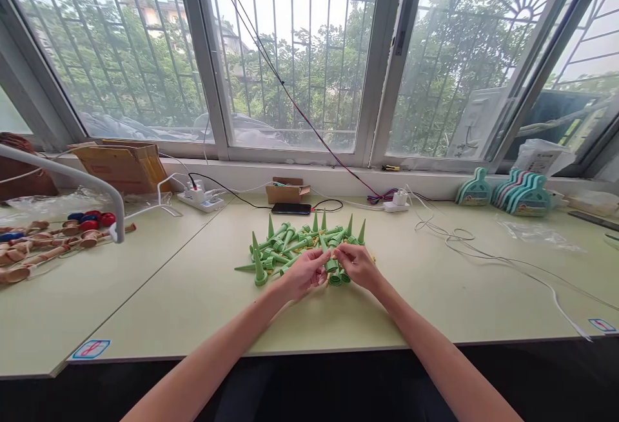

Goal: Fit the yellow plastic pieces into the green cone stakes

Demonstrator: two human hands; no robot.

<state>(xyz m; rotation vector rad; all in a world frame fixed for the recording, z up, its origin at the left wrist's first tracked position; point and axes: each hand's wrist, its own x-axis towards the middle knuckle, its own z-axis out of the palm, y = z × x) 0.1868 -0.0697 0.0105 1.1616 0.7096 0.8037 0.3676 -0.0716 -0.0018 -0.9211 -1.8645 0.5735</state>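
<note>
Both my hands meet over the near side of a pile of green plastic cone-shaped spikes (260,270) on the table. My left hand (305,272) is closed on one green spike (331,265), whose wide collar points down toward me. Close against its side, my right hand (356,263) pinches with thumb and forefinger; a small yellowish piece seems to be at its fingertips, too small to make out well. Small yellow parts lie among the spikes. Some spikes stand upright, others lie on their sides.
Behind the pile are a black phone (291,209) and a small open cardboard box (287,191). Wooden toys (48,248) lie at left beside a white lamp arm (116,206). Loose cables (464,236) and teal fan-shaped plastic pieces (529,196) are at right. A power strip (200,200) sits by the window.
</note>
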